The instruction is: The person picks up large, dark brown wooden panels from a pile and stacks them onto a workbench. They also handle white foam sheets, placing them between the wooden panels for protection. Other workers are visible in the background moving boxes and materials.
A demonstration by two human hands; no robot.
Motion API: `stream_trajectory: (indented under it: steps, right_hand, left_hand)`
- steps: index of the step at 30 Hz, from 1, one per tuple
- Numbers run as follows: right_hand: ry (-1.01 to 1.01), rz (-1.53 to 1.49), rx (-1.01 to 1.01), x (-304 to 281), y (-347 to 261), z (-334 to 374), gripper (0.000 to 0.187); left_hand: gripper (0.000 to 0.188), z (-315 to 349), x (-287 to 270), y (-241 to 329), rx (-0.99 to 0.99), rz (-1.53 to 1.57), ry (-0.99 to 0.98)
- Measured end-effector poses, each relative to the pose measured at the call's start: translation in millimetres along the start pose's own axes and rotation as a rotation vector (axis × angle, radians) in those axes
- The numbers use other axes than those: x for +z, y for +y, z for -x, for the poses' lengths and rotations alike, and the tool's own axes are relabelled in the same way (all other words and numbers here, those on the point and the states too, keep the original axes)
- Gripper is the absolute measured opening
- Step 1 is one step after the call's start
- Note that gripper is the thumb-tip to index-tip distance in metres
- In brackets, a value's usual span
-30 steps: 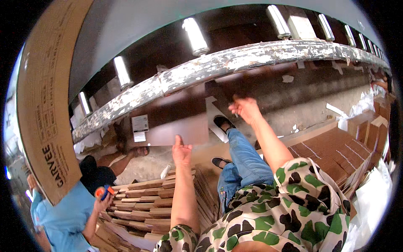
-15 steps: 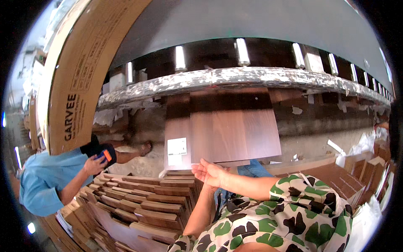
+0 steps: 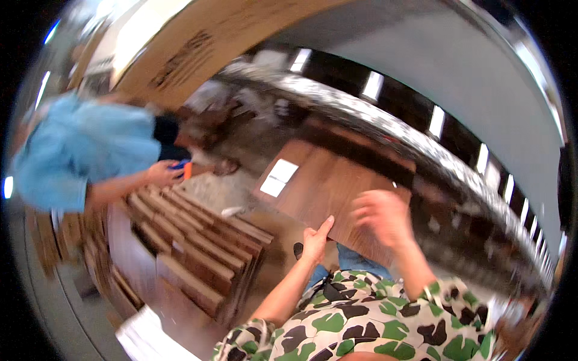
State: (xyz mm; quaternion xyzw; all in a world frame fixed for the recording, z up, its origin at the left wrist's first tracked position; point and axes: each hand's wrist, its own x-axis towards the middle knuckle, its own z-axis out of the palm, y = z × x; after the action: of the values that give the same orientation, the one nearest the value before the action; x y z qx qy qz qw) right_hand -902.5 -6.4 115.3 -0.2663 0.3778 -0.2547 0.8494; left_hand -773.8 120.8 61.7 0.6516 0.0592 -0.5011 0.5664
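A brown wood-grain panel with white labels near its left edge lies tilted in front of me. My left hand grips its near edge, thumb on top and fingers hidden beneath. Blurred by motion, my right hand is over the right part of the panel with its fingers apart, holding nothing. Whether it touches the surface I cannot tell. The panel's far side is in dark shadow by the worn edge of a roller conveyor.
Several brown panels stand in a row at the left. Beyond them a person in a blue shirt holds a blue and orange tool. A large cardboard box and a grey sheet are at the far side.
My view has swung round. My right hand has left the panel's near edge and moved right, above it. The two offset panels now look like one.
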Motion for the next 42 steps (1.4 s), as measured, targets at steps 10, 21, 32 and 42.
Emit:
stream_trajectory:
  steps: [10,21,32,42]
  right_hand:
    - [-0.157,-0.333,0.358,-39,78,17,0.062]
    - [-0.285,0.102,0.584,143,113,25,0.044]
    - [-0.714,1.201,0.142,408,237,91,0.052]
    - [-1.449,1.412,0.053,524,340,182,0.051]
  left_hand:
    - [0.043,98,-70,59,0.186,-0.192,0.036]
    - [0.035,236,-207,27,0.719,0.083,0.411]
    - [0.046,369,-370,-123,0.815,1.293,0.762]
    - [0.038,372,-405,-169,0.529,0.843,1.261]
